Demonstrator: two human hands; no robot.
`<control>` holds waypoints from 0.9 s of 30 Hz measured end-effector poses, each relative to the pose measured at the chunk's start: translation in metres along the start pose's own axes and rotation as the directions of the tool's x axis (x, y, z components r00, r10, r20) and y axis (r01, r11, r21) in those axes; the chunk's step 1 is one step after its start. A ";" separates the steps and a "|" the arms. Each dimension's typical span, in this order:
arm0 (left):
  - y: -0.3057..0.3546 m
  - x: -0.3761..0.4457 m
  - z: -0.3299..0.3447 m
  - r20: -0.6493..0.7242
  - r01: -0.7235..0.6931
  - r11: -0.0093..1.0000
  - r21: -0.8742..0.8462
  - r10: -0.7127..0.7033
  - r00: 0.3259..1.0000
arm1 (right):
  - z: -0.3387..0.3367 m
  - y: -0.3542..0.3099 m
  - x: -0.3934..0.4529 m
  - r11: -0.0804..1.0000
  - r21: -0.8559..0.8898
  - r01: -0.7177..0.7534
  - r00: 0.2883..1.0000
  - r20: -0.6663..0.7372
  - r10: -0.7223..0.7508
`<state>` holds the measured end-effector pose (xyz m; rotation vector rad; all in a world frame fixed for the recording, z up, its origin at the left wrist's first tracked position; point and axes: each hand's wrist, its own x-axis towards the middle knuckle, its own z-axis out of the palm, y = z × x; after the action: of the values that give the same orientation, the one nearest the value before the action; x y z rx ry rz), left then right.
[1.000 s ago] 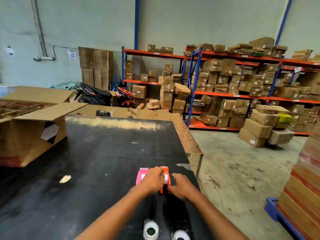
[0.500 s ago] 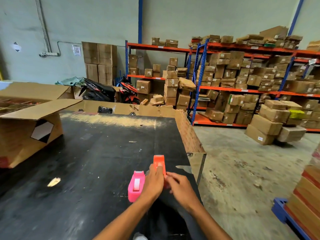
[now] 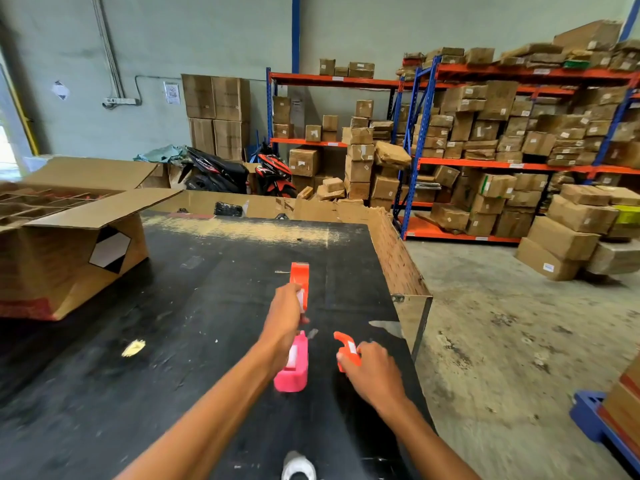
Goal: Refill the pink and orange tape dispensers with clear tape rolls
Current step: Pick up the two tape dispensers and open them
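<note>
The orange tape dispenser (image 3: 300, 285) stands up tall in the left hand (image 3: 284, 318). Its long side runs away from the person, and its far end points up and away. The left hand is curled tight around its near end. It is bright orange plastic with a small white patch on the side, just beside the fingers.

The right hand (image 3: 372, 370) is closed around a smaller orange piece (image 3: 346, 350). That piece pokes out past the fingertips, up and to the left, with a curved tip. It has a little white patch too. It is a bit blurry, so its shape is hard to tell. The two orange parts are well apart, one in each hand.

The pink tape dispenser (image 3: 294, 367) lies on the black surface (image 3: 173, 341), under the left wrist and between the two arms. Its long side also runs away from the person. It is bright pink with a white strip along its top.

Near the person, between the forearms, a clear tape roll (image 3: 298, 468) sits at the bottom edge of the view. Only part of it shows.

Far to the left of the left hand, an open cardboard box (image 3: 69, 247) rests on the surface. To the right of the right hand, past the surface edge, is the concrete floor (image 3: 502, 341).
</note>
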<state>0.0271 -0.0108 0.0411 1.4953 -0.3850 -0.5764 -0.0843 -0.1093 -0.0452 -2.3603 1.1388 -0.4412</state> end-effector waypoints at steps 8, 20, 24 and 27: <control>-0.021 -0.039 -0.005 0.035 0.094 0.996 -0.008 -0.093 0.995 | -0.014 -0.007 -0.016 0.977 0.162 0.136 0.985 -0.129 -0.115; -0.037 -0.118 0.002 0.500 0.164 0.970 -0.178 -0.054 0.864 | -0.074 -0.015 -0.126 0.628 0.759 0.175 0.977 -0.058 -0.203; -0.045 -0.145 -0.002 0.453 0.139 0.983 -0.116 -0.073 0.889 | -0.079 0.000 -0.159 0.655 0.744 0.130 0.991 -0.079 -0.108; -0.052 -0.153 -0.016 0.405 0.138 0.986 -0.096 -0.088 0.910 | -0.079 0.027 -0.173 0.883 0.467 0.038 0.999 0.010 -0.048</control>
<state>-0.0935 0.0916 0.0051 1.2826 -0.5708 -0.9886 -0.2437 -0.0081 -0.0079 -1.9617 0.8526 -0.6270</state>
